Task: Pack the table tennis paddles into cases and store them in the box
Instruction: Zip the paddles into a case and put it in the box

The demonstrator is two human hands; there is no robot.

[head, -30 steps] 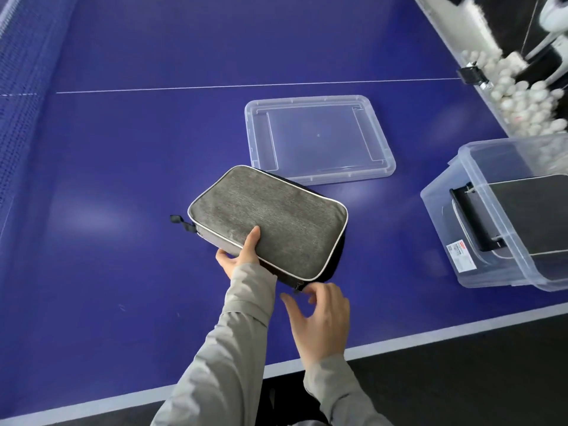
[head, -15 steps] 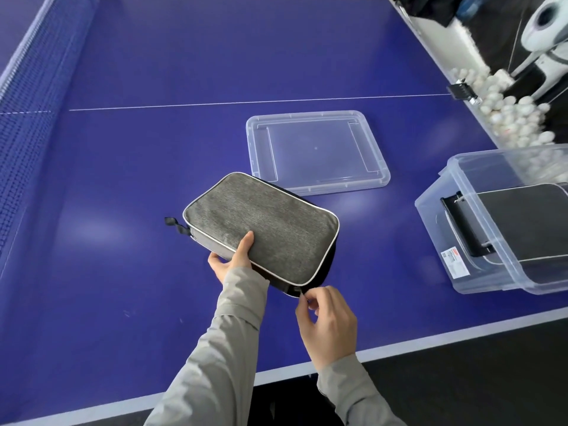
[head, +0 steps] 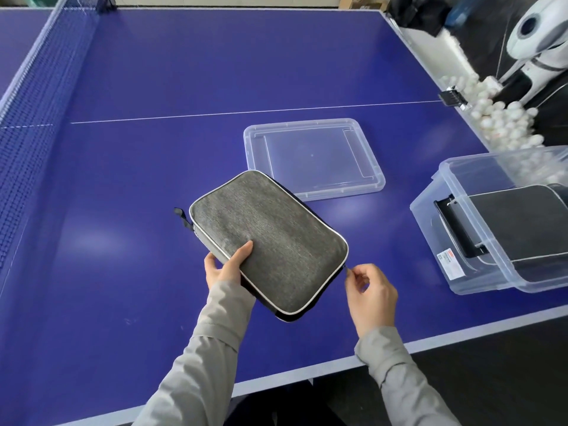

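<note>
The grey case (head: 267,241) is in front of the person, approx. in the middle of the near half of the blue surface (head: 153,87). It lies at a slant, w/ the long side going from far-left to near-right. The L hand (head: 226,267) grips it at the near-left edge: the thumb (head: 242,252) lies flat on the grey cloth and the other fingers are curled under the case, mostly hidden. The near end of the case is lifted a little and a black underside shows there. Whether the far end touches the surface, I cannot tell. A small dark loop (head: 181,216) sticks out at the left corner of the case.

The R hand (head: 370,292) is just beside the right corner of the case. Its fingers (head: 350,273), i.e. thumb & forefinger, are pressed together and pinch the small zip pull (head: 346,267) there; the other fingers are loosely curled. How far the zip is closed, I cannot tell.

A clear lid (head: 313,158) lies flat on the surface just beyond the case, to the far-right of it. A clear box (head: 427,216) stands at the right, near the front edge of the surface, open on top. A 2nd case (head: 522,229), dark w/ a black handle (head: 455,229), lies inside it. A white label (head: 450,264) is on the near wall of the box.

The net (head: 33,118) runs along the left. A pile of white balls (head: 498,118) is past the right edge of the surface, w/ a white machine (head: 538,35) behind it. Both arms have light grey sleeves (head: 215,333).
</note>
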